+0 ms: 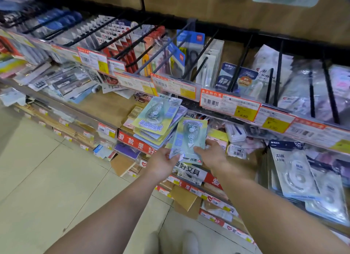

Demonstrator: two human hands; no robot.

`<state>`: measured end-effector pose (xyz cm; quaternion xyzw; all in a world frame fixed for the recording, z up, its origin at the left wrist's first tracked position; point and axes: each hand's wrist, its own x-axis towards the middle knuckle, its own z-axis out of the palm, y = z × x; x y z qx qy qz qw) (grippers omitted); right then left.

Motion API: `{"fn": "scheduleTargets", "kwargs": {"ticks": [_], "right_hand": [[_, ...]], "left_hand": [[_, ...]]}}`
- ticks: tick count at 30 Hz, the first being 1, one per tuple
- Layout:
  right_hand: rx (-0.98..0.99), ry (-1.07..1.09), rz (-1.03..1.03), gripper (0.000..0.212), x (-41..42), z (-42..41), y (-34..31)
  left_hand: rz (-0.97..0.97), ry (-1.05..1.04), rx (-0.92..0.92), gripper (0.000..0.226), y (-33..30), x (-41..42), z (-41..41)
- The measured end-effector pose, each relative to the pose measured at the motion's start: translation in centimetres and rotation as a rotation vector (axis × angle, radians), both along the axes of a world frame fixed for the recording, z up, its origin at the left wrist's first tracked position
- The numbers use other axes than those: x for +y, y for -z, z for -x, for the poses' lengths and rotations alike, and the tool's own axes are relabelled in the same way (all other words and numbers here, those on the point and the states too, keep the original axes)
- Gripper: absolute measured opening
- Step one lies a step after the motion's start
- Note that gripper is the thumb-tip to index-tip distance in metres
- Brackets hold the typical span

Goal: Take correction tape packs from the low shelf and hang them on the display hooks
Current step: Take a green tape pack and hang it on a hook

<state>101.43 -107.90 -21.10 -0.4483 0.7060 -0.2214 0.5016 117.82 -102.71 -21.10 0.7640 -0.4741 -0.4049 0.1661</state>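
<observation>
A pale blue correction tape pack is held over the low shelf. My left hand grips its lower left corner and my right hand grips its right edge from below. Just to the left and behind it, a fanned stack of yellow and blue correction tape packs leans on the shelf. Above, black display hooks stick out toward me, some bare, some loaded with carded goods.
Price tags in an orange strip run along the hook rail's front edge. More tape packs lie at the lower right. Cardboard flaps poke out below the shelf. Tiled floor spreads to the left.
</observation>
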Motion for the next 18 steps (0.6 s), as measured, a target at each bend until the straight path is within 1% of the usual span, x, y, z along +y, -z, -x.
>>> {"fn": "scheduleTargets", "kwargs": {"ticks": [2, 4, 6, 8, 13, 18], "right_hand": [[-0.041, 0.027, -0.021, 0.040, 0.2, 0.1, 0.2], [-0.139, 0.079, -0.060, 0.026, 0.5, 0.3, 0.3], [-0.268, 0.147, -0.135, 0.019, 1.0, 0.4, 0.2], [-0.321, 0.163, -0.167, 0.012, 1.6, 0.6, 0.1], [-0.381, 0.237, -0.145, 0.024, 2.7, 0.9, -0.3], [-0.393, 0.289, -0.074, 0.015, 3.1, 0.6, -1.3]], "left_hand": [[0.005, -0.007, 0.012, 0.055, -0.2, -0.1, 0.1], [0.010, -0.010, 0.044, 0.053, -0.2, -0.4, -0.1], [0.008, 0.013, 0.065, 0.052, -0.4, -0.5, -0.4], [0.015, 0.037, 0.090, 0.049, -0.5, -0.5, -0.6], [0.071, 0.088, 0.156, 0.039, -1.1, -0.5, -0.8], [0.097, 0.138, 0.168, 0.042, -2.5, -0.6, -1.4]]}}
